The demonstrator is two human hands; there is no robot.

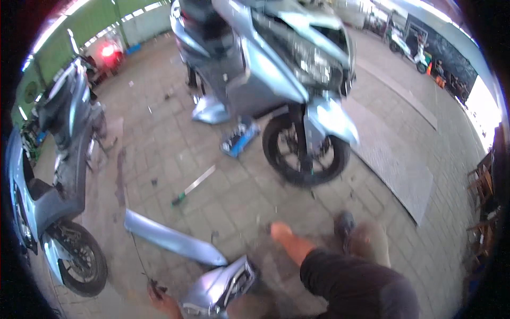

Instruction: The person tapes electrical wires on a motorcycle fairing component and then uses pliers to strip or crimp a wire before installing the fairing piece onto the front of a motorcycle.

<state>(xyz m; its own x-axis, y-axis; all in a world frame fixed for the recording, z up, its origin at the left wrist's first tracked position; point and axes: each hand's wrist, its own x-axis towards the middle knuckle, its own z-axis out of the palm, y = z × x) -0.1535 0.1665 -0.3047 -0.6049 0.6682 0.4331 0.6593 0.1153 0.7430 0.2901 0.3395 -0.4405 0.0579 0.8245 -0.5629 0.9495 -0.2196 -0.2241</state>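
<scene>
At the lower left, my left hand is closed round a small dark object. From near it a thin dark line, like a cord or a rod, runs up toward a long silver-blue panel. Beside this hand lies a silver-blue body part with a lamp-like insert. Reaching forward over the paving, my right hand is blurred, its fingers curled in. Something small and dark shows at its fingertips, too unclear to name. My knee and shoe are just right of it.
A silver-blue scooter stands ahead, its front wheel turned toward me. Near it are a blue tool case and a green-handled tool. Another scooter stands left. A metal plate lies right.
</scene>
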